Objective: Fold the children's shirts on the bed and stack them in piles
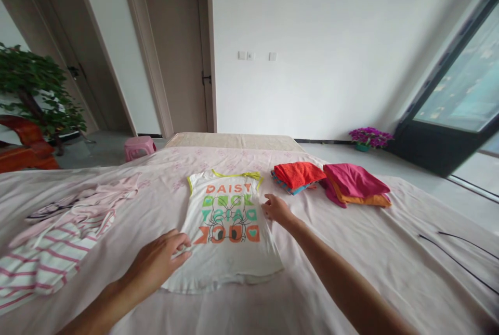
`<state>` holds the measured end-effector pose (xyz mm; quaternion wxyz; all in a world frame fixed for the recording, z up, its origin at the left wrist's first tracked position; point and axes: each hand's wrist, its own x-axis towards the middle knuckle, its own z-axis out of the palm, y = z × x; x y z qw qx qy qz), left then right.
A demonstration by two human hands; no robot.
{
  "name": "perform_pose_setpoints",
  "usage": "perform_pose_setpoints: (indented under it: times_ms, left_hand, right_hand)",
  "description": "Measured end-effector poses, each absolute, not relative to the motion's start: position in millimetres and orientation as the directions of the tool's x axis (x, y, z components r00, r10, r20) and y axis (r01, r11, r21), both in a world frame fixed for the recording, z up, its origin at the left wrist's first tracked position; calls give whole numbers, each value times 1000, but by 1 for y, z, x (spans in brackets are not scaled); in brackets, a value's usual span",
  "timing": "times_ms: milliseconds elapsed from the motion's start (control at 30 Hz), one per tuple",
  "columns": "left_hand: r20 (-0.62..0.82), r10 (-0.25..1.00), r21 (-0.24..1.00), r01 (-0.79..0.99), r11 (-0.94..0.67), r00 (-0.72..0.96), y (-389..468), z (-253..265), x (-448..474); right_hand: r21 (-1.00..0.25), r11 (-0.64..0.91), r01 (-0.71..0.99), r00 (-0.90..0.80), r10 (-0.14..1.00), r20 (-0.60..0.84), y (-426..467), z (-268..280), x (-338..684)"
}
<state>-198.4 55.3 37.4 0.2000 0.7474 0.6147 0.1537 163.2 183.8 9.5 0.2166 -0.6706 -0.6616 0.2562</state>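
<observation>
A white sleeveless child's top [226, 265] lies flat and spread out in front of me. It has yellow-green trim, a small bow at the neck and coloured "DAISY DUCK" lettering. My left hand [161, 257] is at the top's lower left side, fingers loosely bent, with thumb and forefinger apart. At the opposite edge, beside the lettering, is my right hand [277, 210]; its forefinger and thumb are also apart. Both hands are at the fabric's borders, and neither visibly lifts it. Whether the fingertips press on the cloth I cannot tell.
Folded red clothing [298, 175] and a magenta and orange folded pile [356, 182] sit to the right on the pink sheet [331, 272]. Loose striped clothing [50, 257] lies left. Dark cords [460, 259] cross the right side. A pink stool [140, 147] stands beyond.
</observation>
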Motion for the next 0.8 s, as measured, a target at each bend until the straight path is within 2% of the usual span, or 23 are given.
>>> perform_pose_setpoints:
  times_ms: [100,167,333,533,667,800]
  left_hand:
    - [-8,969,613,767,-190,246,91,40,-168]
    - [24,969,661,724,-200,245,124,44,-145]
    - [158,968,616,747,-250,194,211,51,-64]
    - [157,954,618,728,-298,256,270,33,17]
    - [137,932,635,692,-344,337,264,23,9]
    - [224,869,589,649,-482,441,219,28,-63]
  right_hand:
    - [-661,-116,741,-28,979,-203,169,14,161]
    - [-651,-95,753,-79,969,-233,155,15,159]
    - [-628,28,778,-184,965,-185,116,15,161]
    - [-723,-65,688,-177,951,-254,93,11,170]
    - [-791,-123,600,-209,930,-303,85,12,177]
    - [-874,-230,427,-322,865,-385,78,18,186]
